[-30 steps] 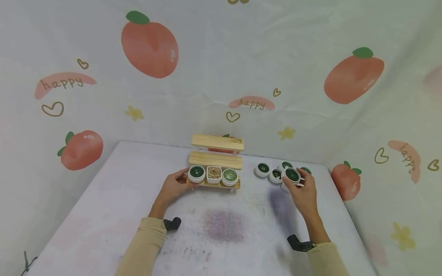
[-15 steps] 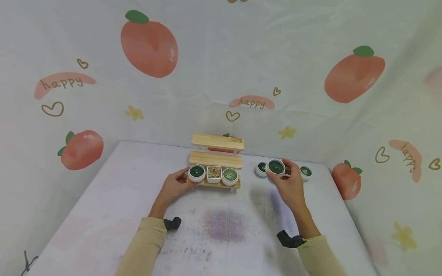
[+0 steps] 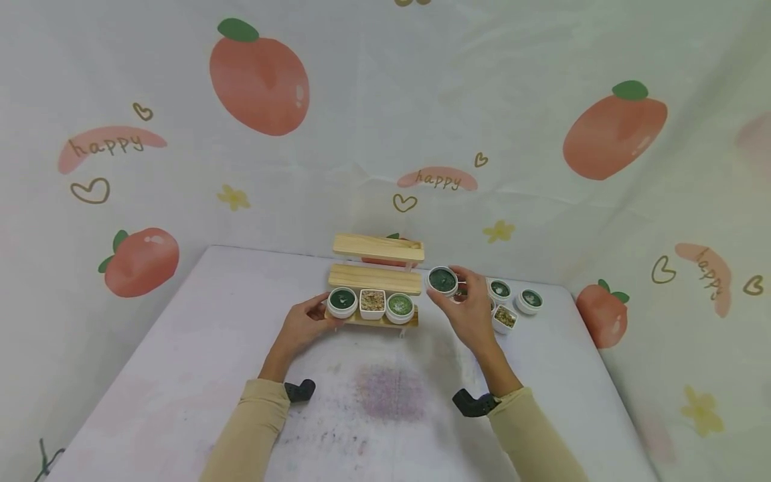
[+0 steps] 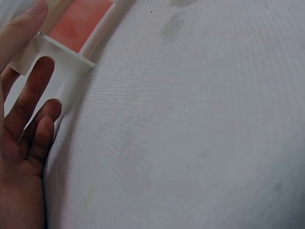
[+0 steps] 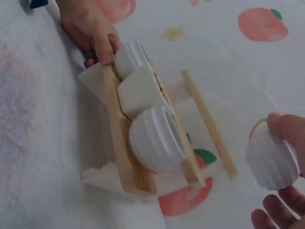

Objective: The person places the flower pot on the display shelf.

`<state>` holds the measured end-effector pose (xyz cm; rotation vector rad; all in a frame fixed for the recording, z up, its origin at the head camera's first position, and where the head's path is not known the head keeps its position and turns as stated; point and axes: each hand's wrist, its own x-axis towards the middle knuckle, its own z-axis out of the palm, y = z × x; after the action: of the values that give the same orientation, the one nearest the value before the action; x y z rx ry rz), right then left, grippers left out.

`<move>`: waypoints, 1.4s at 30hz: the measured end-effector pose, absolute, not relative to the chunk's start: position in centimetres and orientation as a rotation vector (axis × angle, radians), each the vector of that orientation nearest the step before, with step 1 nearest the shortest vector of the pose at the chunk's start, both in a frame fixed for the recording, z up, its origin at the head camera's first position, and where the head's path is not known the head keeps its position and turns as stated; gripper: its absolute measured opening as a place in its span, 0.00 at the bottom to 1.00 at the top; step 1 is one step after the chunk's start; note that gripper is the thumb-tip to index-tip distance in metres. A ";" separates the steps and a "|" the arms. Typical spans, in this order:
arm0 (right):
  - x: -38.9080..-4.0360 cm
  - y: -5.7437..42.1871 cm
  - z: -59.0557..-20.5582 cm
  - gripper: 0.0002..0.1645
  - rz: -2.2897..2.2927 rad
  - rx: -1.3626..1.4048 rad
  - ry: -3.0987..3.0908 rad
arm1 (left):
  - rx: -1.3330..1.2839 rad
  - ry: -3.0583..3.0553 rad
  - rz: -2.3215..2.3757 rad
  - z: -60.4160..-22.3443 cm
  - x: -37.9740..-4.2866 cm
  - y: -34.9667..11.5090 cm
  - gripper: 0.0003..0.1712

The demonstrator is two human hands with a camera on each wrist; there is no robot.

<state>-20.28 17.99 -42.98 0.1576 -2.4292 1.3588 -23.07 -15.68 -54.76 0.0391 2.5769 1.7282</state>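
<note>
My left hand (image 3: 306, 323) holds the left end of the lowest tier of a wooden three-tier stand (image 3: 375, 279). On that tier sit a round white pot (image 3: 342, 302) with dark green filling, a square white pot (image 3: 373, 303) with speckled gravel-like filling, and a round pot (image 3: 400, 307) with lighter green filling. My right hand (image 3: 471, 309) grips another round pot (image 3: 442, 281) with dark green filling, raised just right of the bare middle tier. In the right wrist view this held pot (image 5: 270, 160) shows ribbed sides, between thumb and fingers. White supports carry the stand.
On the table's right side stand more white pots: a round one (image 3: 499, 289), another round one (image 3: 530, 301) and a square one (image 3: 504, 318), partly hidden behind my right hand. A fruit-printed curtain (image 3: 361, 120) hangs behind the table.
My right hand has carried the round pot leftward from the group at the right to beside the stand. My left hand has stayed at the stand's left end.
</note>
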 end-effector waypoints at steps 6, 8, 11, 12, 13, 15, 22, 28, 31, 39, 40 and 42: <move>-21.2 16.2 -43.9 0.39 1.456 0.215 -2.419 | 0.039 2.593 1.723 -55.0 -23.1 -15.7 0.46; -21.5 15.6 -44.3 0.40 1.481 0.230 -2.407 | 0.042 2.599 1.719 -55.0 -23.2 -15.8 0.46; -21.7 14.6 -44.7 0.39 1.517 0.240 -2.390 | 0.050 2.599 1.722 -55.0 -23.1 -15.8 0.46; -21.8 14.3 -44.8 0.39 1.530 0.242 -2.385 | 0.050 2.597 1.726 -55.0 -23.1 -15.8 0.46; -21.8 14.0 -44.9 0.40 1.551 0.241 -2.382 | 0.051 2.594 1.731 -55.0 -23.1 -15.8 0.46; -21.9 13.4 -45.2 0.41 1.585 0.231 -2.378 | 0.052 2.588 1.738 -55.0 -23.1 -15.8 0.46; -22.5 11.4 -45.6 0.38 1.608 0.250 -2.386 | 0.057 2.579 1.743 -55.2 -23.2 -15.8 0.47; -23.3 9.6 -45.6 0.34 1.536 0.392 -2.397 | 0.065 2.583 1.746 -55.3 -23.3 -15.9 0.47; -23.6 8.8 -45.5 0.32 1.536 0.500 -2.375 | 0.083 2.593 1.756 -55.4 -23.3 -15.9 0.46; -24.4 6.8 -45.3 0.32 1.482 0.426 -2.478 | 0.129 2.619 1.739 -55.8 -23.5 -16.1 0.46; -24.5 6.6 -45.2 0.32 1.485 0.412 -2.494 | 0.130 2.620 1.739 -55.7 -23.5 -16.1 0.46; -24.7 6.2 -45.2 0.31 1.476 0.395 -2.515 | 0.132 2.620 1.739 -55.7 -23.5 -16.1 0.46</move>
<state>-24.72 6.17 -45.23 0.3947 -2.5149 1.4765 -23.47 -16.10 -55.69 0.1321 2.6200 1.7389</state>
